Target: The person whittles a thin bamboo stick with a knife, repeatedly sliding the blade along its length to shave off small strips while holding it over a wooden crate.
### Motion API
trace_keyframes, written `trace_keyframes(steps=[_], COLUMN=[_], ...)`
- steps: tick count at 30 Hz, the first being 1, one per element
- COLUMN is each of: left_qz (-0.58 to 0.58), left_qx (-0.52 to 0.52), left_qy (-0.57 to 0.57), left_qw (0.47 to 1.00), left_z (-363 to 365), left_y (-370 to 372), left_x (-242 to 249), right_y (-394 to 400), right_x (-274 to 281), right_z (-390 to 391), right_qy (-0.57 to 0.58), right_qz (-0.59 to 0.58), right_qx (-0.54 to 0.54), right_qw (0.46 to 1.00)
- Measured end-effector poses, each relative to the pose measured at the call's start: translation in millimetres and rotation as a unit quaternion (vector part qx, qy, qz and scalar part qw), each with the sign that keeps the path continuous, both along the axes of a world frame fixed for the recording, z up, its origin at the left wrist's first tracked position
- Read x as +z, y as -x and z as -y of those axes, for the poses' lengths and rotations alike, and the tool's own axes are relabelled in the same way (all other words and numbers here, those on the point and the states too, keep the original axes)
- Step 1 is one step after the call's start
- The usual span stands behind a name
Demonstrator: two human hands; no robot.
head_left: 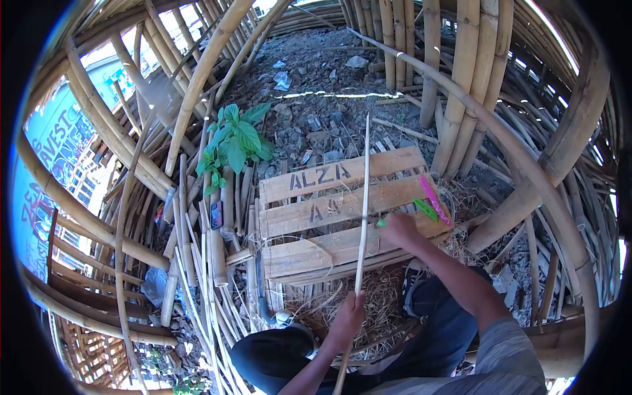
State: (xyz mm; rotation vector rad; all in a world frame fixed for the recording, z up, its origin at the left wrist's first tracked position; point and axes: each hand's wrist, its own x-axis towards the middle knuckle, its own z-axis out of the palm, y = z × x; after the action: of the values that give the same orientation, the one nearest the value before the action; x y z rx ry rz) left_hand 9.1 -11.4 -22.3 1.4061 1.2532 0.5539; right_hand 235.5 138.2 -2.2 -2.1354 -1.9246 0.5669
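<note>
A long, pale bamboo strip runs from near my lap up over the wooden crate. My left hand is wrapped round its lower part. Close beside the strip, over the crate's slats, my right hand is closed on a small green object; only its green end shows, and I cannot tell what it is. Just right of that hand, a bright green, slim item and a pink one lie on the crate's right end.
Cut bamboo strips lie in a bundle on the left. A leafy plant grows behind the crate's left corner, with a phone-like dark item below it. Straw-like shavings cover the ground. Thick bamboo poles stand and lean around.
</note>
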Motion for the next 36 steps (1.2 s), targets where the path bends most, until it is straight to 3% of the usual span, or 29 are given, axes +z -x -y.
trace_keyframes(steps=[4, 6, 9, 16, 21, 23, 27, 29, 30, 31, 32, 36], left_qz=[0.027, 0.067, 0.074, 0.107, 0.061, 0.046, 0.01, -0.006, -0.004, 0.014, 0.027, 0.113], left_qx=[-0.002, 0.02, 0.027, 0.042, 0.026, 0.026, 0.04, 0.018, 0.018, 0.014, 0.01, -0.003], left_qy=[0.04, 0.102, 0.112, 0.151, 0.152, 0.08, 0.08, 0.001, -0.006, 0.059, 0.123, 0.116], left_qw=[0.999, 0.992, 0.991, 0.982, 0.986, 0.995, 0.996, 1.0, 1.0, 0.998, 0.992, 0.987], left_z=[-6, -14, -17, -22, -19, -22, -24, -27, -22, -8, 5, 11], left_y=[-9, -7, -3, -5, -7, -10, -8, -7, -8, -11, -10, -3], left_x=[6, 7, 1, 20, 12, 15, 10, 13, 18, 23, 23, -7], right_y=[-26, 1, 29, 30, 18, 16, 20, 17, 8, -2, -24, -40], right_x=[-12, -10, -16, -2, -12, -31, -25, -26, -30, -24, -13, 1], right_z=[-8, 18, 43, 48, 38, 32, 21, 10, 0, -5, -13, 3], right_qy=[-0.019, 0.024, -0.012, 0.025, -0.005, -0.029, -0.057, -0.067, -0.066, -0.062, -0.06, -0.09], right_qz=[0.031, 0.022, 0.02, 0.019, 0.041, 0.045, 0.064, 0.06, 0.043, 0.025, 0.06, 0.093], right_qx=[-0.051, 0.082, 0.138, 0.165, 0.106, 0.105, 0.109, 0.102, 0.007, -0.087, -0.077, -0.018], right_qw=[0.998, 0.996, 0.99, 0.986, 0.994, 0.993, 0.99, 0.991, 0.997, 0.994, 0.993, 0.991])
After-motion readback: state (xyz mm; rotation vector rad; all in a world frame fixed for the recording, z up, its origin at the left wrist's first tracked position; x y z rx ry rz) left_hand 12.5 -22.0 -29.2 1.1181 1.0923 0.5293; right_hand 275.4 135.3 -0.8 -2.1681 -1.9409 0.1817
